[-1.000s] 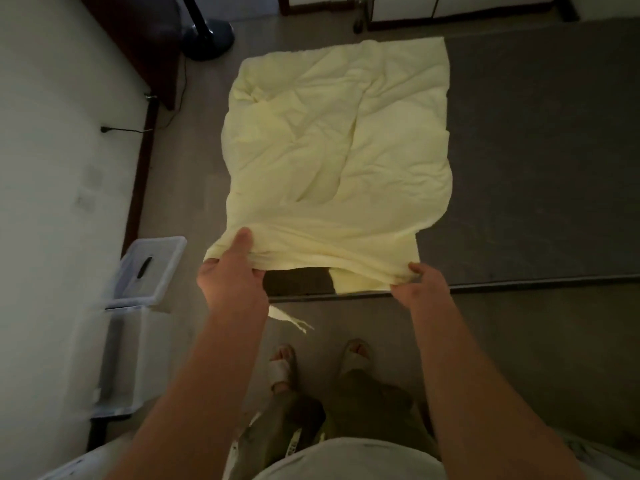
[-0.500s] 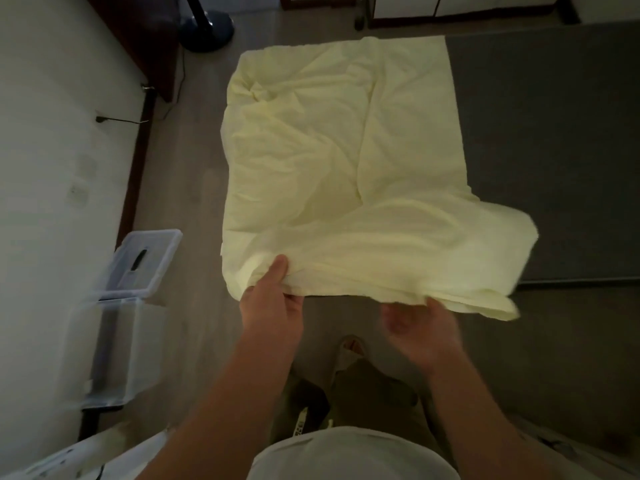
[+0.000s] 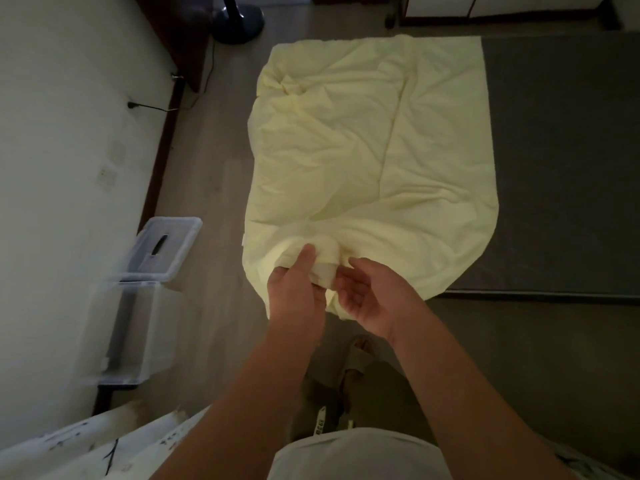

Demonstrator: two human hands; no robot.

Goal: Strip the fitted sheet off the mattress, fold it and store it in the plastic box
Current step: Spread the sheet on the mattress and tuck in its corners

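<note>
Two grips, one sheet [image 3: 363, 150]: left grip [image 3: 294, 289] clamped on edge; right grip [image 3: 367, 299] unclear; one plastic box [image 3: 138, 317].

Box [image 3: 128, 327] at wall [image 3: 52, 168] (lid [image 3: 166, 247] off), floor [image 3: 214, 188] free

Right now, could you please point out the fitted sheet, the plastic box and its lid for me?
fitted sheet [image 3: 346, 140], head view, on the wrinkled middle of the cloth.
plastic box [image 3: 149, 323], head view, on its clear side wall.
lid [image 3: 181, 242], head view, on the flat panel beside the dark handle slot.
</note>
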